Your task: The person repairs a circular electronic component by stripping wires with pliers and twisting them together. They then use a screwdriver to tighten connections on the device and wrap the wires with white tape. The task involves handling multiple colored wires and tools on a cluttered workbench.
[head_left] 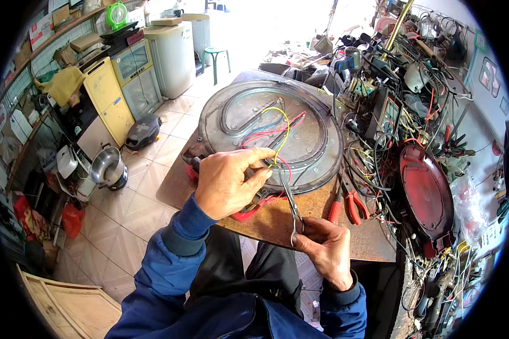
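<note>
On the wooden table lies a round metal heating plate (311, 135), like part of an electric baking pan, with a curved heating tube along it. Yellow (288, 130), red and blue wires loop over its middle. My left hand (232, 178) is closed at the plate's near edge, thumb and forefinger pinching the yellow wire near its end. In my right hand (325, 248) is a pair of metal scissors (291, 200), its finger loops in my grip and its blades pointing away toward the pinched wire. Whether the blades touch the wire I cannot tell.
Red-handled pliers (353, 206) and a red-handled tool (335, 210) lie right of the plate. A red oval pan shell (427, 192) leans among heaped cables and parts on the right. A steel pot (108, 166) stands on the tiled floor at left, before yellow cabinets (108, 101).
</note>
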The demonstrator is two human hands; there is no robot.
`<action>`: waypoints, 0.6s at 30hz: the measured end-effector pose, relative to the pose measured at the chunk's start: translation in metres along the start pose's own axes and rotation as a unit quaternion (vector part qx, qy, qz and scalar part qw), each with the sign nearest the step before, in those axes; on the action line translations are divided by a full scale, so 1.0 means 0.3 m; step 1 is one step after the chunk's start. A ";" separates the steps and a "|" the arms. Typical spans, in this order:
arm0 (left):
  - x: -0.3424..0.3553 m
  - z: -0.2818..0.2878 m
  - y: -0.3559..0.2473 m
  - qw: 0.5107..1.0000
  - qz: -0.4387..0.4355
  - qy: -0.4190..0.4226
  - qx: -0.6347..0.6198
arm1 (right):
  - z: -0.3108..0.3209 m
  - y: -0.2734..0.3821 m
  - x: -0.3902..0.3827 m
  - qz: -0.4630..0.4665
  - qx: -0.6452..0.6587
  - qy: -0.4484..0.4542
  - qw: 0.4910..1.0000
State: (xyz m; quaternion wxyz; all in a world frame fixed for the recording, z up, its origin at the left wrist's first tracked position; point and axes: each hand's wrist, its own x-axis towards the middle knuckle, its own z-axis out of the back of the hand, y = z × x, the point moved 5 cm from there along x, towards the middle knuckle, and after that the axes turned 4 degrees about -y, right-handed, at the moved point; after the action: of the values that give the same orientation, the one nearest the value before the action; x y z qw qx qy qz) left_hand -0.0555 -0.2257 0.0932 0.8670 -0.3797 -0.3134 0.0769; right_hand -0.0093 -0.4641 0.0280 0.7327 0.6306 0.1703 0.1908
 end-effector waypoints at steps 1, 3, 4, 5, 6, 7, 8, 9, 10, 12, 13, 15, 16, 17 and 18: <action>0.001 -0.003 -0.003 1.000 -0.008 0.001 -0.011 | 0.003 -0.006 0.008 -0.004 -0.012 0.000 1.000; 0.002 -0.006 -0.007 0.999 -0.023 0.004 -0.032 | -0.002 0.015 0.015 -0.019 -0.027 0.000 0.999; 0.002 -0.005 -0.010 0.999 -0.032 0.002 -0.027 | -0.006 0.016 0.019 -0.018 -0.019 0.000 1.000; 0.003 -0.005 -0.013 0.999 -0.040 0.000 -0.023 | -0.009 0.015 0.023 -0.016 -0.012 -0.001 1.000; 0.003 -0.004 -0.015 0.999 -0.049 -0.001 -0.019 | -0.012 0.016 0.026 -0.015 -0.005 -0.002 1.000; 0.003 -0.005 -0.013 0.999 -0.049 -0.003 -0.021 | -0.018 0.022 0.031 -0.015 -0.015 0.000 1.000; 0.002 -0.007 -0.009 0.999 -0.049 -0.004 -0.023 | -0.025 0.033 0.037 -0.015 -0.025 0.002 1.000; 0.002 -0.008 -0.008 0.998 -0.050 -0.005 -0.026 | -0.030 0.042 0.040 -0.014 -0.035 0.003 0.999; 0.002 -0.008 -0.006 0.998 -0.061 -0.009 -0.025 | -0.036 0.046 0.047 -0.006 -0.035 0.003 0.999; -0.001 -0.008 -0.003 0.996 -0.081 -0.017 -0.023 | -0.046 0.049 0.058 0.011 -0.034 0.001 0.999; -0.001 -0.009 0.000 0.996 -0.080 -0.011 -0.022 | -0.048 0.050 0.060 0.015 -0.035 -0.005 0.999; -0.002 -0.010 0.004 0.997 -0.077 0.000 -0.019 | -0.051 0.054 0.062 0.023 -0.035 -0.016 0.999; -0.001 -0.008 0.000 0.997 -0.076 0.000 -0.015 | -0.054 0.056 0.064 0.024 -0.037 -0.015 0.999; 0.000 -0.004 -0.007 0.997 -0.074 0.000 -0.012 | -0.058 0.058 0.066 0.026 -0.039 -0.014 0.999; 0.000 -0.003 -0.011 0.997 -0.073 -0.001 -0.008 | -0.060 0.061 0.069 0.027 -0.041 -0.013 0.999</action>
State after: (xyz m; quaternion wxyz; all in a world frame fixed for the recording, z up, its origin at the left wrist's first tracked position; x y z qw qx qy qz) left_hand -0.0553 -0.2284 0.0951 0.8672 -0.3626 -0.3412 0.0115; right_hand -0.0012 -0.4361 0.0434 0.7550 0.6065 0.1355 0.2090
